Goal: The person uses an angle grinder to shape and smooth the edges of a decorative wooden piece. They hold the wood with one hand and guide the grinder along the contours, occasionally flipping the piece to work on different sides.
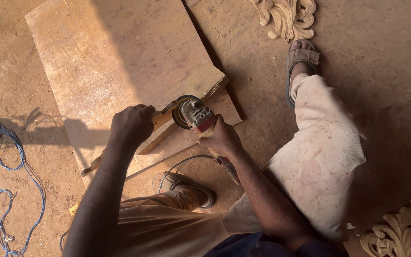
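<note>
Our right hand (220, 138) grips the angle grinder (193, 114) — left hand (130, 124), fingers curled, clamps the wooden strip (165, 116) on the board (120, 62).

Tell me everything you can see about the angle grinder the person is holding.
The angle grinder has a red body, a grey metal head and a round disc on its left side. The right hand grips the body from behind; a dark cable trails back from it toward the person. The disc meets a narrow wooden strip that the left hand presses down on a large wooden board lying on the dirt floor. Whether the disc spins cannot be told.
</note>
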